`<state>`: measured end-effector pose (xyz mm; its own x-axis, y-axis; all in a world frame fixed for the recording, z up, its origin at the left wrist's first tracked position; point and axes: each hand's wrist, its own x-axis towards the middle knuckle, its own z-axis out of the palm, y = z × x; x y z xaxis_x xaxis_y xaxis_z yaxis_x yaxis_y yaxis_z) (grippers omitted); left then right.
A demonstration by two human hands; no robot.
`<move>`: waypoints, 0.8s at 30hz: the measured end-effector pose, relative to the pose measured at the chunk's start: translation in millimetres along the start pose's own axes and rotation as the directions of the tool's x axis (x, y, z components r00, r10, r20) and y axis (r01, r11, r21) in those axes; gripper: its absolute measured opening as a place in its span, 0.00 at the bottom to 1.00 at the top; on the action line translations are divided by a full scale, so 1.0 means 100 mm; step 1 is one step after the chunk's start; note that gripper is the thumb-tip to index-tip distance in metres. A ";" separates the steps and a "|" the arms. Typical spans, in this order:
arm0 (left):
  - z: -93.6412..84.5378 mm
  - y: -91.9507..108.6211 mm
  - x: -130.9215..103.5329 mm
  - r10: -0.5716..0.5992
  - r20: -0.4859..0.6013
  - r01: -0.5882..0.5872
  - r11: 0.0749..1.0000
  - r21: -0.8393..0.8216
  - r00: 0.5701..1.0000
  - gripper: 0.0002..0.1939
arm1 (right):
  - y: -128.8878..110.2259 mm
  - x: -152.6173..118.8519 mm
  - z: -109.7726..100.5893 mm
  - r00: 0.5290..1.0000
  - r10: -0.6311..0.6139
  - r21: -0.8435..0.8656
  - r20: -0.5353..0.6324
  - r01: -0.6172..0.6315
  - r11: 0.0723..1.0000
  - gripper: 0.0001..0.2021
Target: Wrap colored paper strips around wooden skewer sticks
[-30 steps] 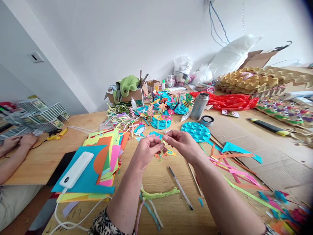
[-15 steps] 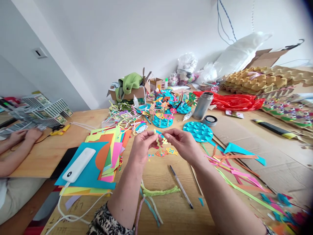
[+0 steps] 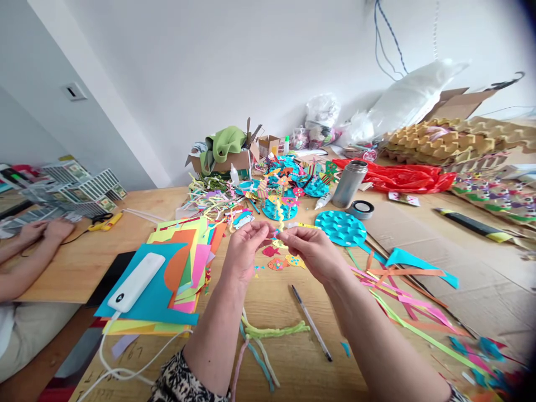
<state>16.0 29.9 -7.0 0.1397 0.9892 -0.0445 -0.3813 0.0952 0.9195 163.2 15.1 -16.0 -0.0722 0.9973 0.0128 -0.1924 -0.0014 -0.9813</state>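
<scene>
Over the middle of the table, my right hand (image 3: 312, 248) is closed in a pinch on the lower end of a twisted yellow pipe cleaner (image 3: 280, 213), which stands upright above the fingertips. My left hand (image 3: 248, 245) is right beside it, thumb and fingers pressed together; what they grip is too small to make out. Below the fingertips lie paper fish cutouts: a red fish (image 3: 271, 252), an orange fish (image 3: 276, 264) and a yellow fish with blue dots (image 3: 295, 261). Nearer me are loose fuzzy pipe cleaners (image 3: 276, 330) and a pen (image 3: 312, 324).
Stacked coloured paper bears a white power bank (image 3: 136, 282) on the left. Ahead, finished-looking fish decorations (image 3: 278, 210), a blue scalloped disc (image 3: 341, 228) and a metal bottle (image 3: 350, 184) stand close. Paper strips (image 3: 402, 296) and a utility knife (image 3: 473, 225) lie right. Another person's hands (image 3: 46, 230) are far left.
The twisted pipe cleaner hung below my left fingers and now points up from my right fingertips. My right hand has moved slightly down and left, closer to my left hand.
</scene>
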 end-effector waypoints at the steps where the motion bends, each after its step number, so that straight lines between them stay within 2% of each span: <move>1: 0.00 -0.02 0.00 0.003 0.011 -0.003 0.999 0.038 1.000 0.12 | -0.01 0.01 -0.01 0.999 0.011 0.078 -0.031 -0.009 0.997 0.15; 4: 0.02 -0.08 -0.02 0.047 0.052 -0.056 0.978 0.202 0.998 0.10 | -0.01 0.03 -0.02 0.995 0.067 0.224 -0.074 -0.049 0.973 0.15; 7: 0.04 -0.12 -0.03 0.225 0.088 -0.241 0.873 0.424 0.970 0.07 | -0.02 0.03 -0.01 0.992 0.099 0.264 -0.077 -0.075 0.961 0.15; 10: 0.05 -0.11 -0.06 0.471 0.164 -0.461 0.630 0.625 0.867 0.03 | -0.02 0.02 0.00 0.993 0.104 0.271 -0.062 -0.083 0.959 0.16; 12: 0.05 -0.10 -0.07 0.554 0.248 -0.547 0.478 0.688 0.795 0.02 | -0.02 0.02 -0.01 0.994 0.107 0.272 -0.037 -0.093 0.958 0.17; 14: 0.05 -0.08 -0.07 0.581 0.317 -0.599 0.394 0.697 0.750 0.02 | -0.03 0.02 -0.02 0.994 0.110 0.275 -0.004 -0.105 0.956 0.17; 21: 0.01 -0.04 -0.06 0.606 0.488 -0.732 0.247 0.635 0.628 0.02 | -0.03 0.02 -0.05 0.990 0.117 0.270 0.081 -0.134 0.953 0.17; 24: -0.02 -0.05 -0.06 0.594 0.546 -0.758 0.176 0.628 0.591 0.01 | -0.02 0.02 -0.05 0.989 0.119 0.267 0.084 -0.138 0.954 0.18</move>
<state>15.0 24.2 -12.0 0.3553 0.5799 0.7332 0.4014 -0.8030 0.4406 168.3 17.7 -15.2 -0.1764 0.9803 -0.0884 -0.4349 -0.1582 -0.8865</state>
